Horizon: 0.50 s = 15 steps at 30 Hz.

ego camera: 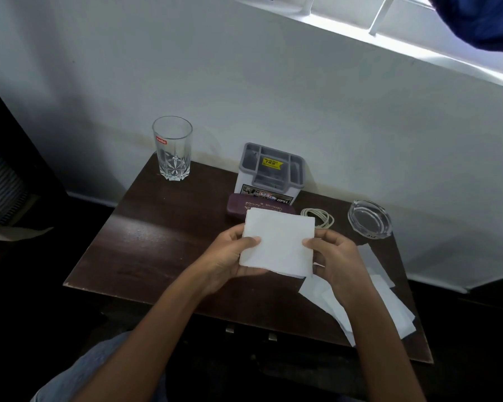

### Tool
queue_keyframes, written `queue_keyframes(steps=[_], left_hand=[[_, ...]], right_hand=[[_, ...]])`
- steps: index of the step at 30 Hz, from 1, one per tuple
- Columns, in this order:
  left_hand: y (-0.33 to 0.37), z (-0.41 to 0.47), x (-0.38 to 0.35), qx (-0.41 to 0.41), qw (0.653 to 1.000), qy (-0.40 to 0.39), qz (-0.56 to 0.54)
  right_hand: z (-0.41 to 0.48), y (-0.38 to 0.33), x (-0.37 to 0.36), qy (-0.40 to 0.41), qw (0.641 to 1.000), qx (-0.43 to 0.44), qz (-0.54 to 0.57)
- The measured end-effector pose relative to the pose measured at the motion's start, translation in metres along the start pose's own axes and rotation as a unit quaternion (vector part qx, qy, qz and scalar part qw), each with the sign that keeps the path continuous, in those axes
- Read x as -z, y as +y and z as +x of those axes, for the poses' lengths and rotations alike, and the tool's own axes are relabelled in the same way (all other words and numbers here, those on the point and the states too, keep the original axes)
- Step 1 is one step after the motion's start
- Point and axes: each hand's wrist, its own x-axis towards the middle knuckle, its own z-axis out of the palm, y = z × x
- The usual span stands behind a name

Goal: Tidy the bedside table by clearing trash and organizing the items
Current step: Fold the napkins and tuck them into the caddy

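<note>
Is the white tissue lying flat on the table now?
No, the left hand and the right hand hold the white tissue up over the table.

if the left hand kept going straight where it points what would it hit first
Apart from the napkin it holds, the left hand would probably meet the purple case first, the grey organizer behind it; its height is unclear.

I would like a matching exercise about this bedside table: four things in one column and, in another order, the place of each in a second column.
Things:
1. drinking glass
2. glass ashtray
3. folded napkin
4. coiled cord

Places:
A. held by the left hand and the right hand
B. far left corner of the table
C. just right of the maroon case
D. far right corner

Pairs: 1-B, 2-D, 3-A, 4-C
</note>
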Motion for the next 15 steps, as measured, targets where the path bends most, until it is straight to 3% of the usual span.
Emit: queue_keyframes(steps=[9, 15], left_hand=[[-0.0011, 0.0008, -0.0008, -0.018, 0.998, 0.04, 0.042], [0.0032, -0.001, 0.0, -0.02, 0.999, 0.012, 0.042]], right_hand=[[0.0028, 0.0016, 0.0003, 0.015, 1.0, 0.008, -0.008], [0.0005, -0.0009, 0.0001, 0.001, 0.999, 0.018, 0.03]])
